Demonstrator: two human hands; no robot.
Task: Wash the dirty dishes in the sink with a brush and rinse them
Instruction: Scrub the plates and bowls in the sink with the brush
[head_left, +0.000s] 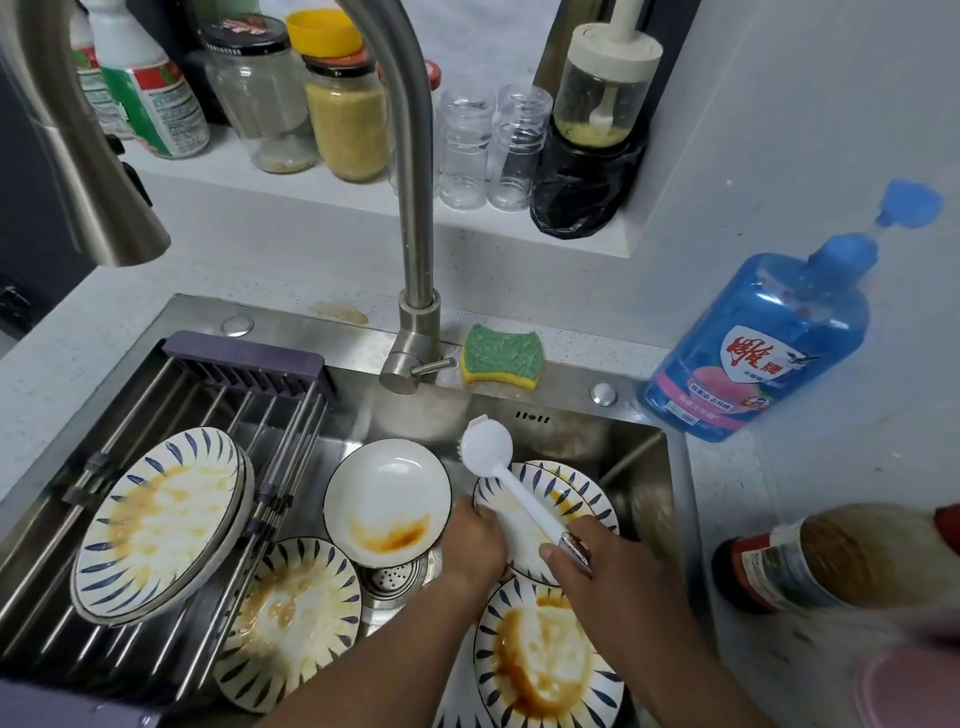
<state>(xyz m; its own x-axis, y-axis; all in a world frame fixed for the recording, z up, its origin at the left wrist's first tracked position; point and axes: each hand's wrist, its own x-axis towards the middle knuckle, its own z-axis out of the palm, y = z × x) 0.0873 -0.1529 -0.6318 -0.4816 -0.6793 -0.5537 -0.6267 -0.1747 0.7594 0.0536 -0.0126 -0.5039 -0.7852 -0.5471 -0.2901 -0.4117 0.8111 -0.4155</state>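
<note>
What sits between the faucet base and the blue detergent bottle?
Head view: a green-and-yellow sponge beside the faucet base, then a round metal cap nearer the blue detergent bottle.

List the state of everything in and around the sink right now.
held plate, tilted, sauce-stained.
brush, head off the plate.
left hand, grips the held plate's rim.
right hand, grips the brush handle.
white bowl, tilted, sauce at its bottom.
rack plates, stacked, stained.
middle plate, stained.
front plate, heavily stained.
faucet, no water seen running.
sponge, lying flat, untouched.
soap bottle, upright.
</note>
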